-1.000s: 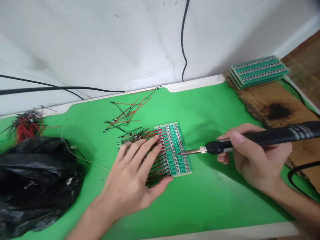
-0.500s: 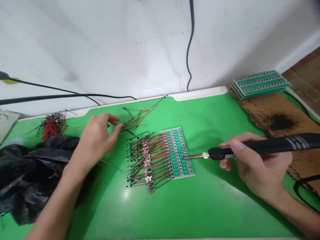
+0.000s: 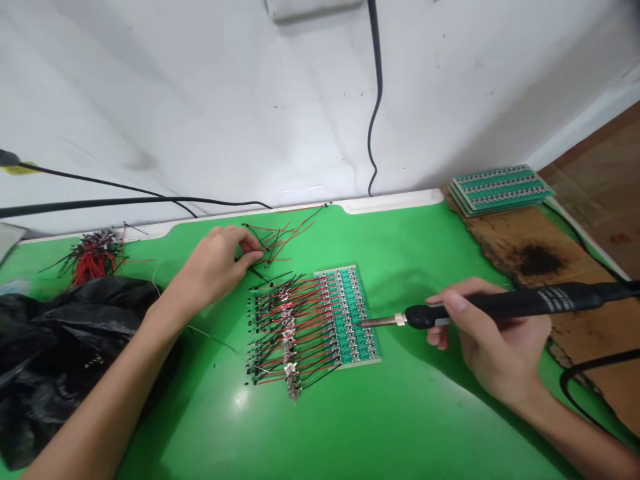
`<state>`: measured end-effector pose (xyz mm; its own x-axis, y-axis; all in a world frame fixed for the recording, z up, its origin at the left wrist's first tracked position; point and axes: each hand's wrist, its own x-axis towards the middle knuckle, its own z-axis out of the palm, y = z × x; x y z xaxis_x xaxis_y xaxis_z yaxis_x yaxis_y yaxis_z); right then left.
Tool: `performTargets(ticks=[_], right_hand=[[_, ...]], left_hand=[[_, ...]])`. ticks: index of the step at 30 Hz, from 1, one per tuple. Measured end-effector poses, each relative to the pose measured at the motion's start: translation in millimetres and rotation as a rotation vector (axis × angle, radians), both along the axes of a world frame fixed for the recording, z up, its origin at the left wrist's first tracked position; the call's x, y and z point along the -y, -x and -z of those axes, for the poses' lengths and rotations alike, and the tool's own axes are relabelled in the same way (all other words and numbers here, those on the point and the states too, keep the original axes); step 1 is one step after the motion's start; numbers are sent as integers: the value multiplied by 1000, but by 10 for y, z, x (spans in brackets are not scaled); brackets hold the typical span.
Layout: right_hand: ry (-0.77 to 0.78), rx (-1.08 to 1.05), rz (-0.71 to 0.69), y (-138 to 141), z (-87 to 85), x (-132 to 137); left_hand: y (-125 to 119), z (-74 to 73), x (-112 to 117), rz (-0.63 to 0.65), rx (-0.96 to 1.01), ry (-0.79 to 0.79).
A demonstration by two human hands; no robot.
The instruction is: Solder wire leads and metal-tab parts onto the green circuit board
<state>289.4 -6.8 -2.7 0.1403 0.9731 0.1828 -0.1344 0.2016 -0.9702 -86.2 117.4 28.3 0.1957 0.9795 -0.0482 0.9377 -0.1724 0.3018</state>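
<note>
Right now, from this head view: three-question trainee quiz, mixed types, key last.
1. Which hand grips the soldering iron?
2. True or false: the stack of green circuit boards rests on the brown board with the blackened patch.
3. The left hand's fingertips are nearest to: A) the black plastic bag, B) the loose red and black wires, C) the soldering iron.

Key: 1. The right hand. 2. True. 3. B.

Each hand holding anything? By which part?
Right hand: soldering iron, by the front of its black handle. Left hand: at the loose wires; can't tell whether it grips one.
</note>
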Motion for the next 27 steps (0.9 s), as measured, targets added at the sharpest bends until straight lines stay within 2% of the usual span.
performTargets(ticks=[5,9,13,14,15,17,20,23,27], right_hand=[[9,-8,-2,9,7,-11],[52,-30,23,40,-15,-15],[95,-33,29,52,-41,-67],[110,-28,37,58,-44,-84],[121,-23,46,66,-46,-101],[135,-8,53,89,-47,-124],[135,13,39,122,-38,-121],[110,36,32,131,-9,-72],[83,71,48,108,34,3]], left_hand=[[-37,-15,-9,11,-36,-20],[-38,-225,169,-17,-55,-120],[-98,-451,496,-65,-123,-343],[-153,-472,589,-27,-168,-481],[-225,-475,681,41,-199,-551],[-400,-433,848,269,-94,-597],[-626,-300,1027,434,107,-457],[-704,-156,1127,479,248,-366],[-704,-14,1213,467,286,-355]])
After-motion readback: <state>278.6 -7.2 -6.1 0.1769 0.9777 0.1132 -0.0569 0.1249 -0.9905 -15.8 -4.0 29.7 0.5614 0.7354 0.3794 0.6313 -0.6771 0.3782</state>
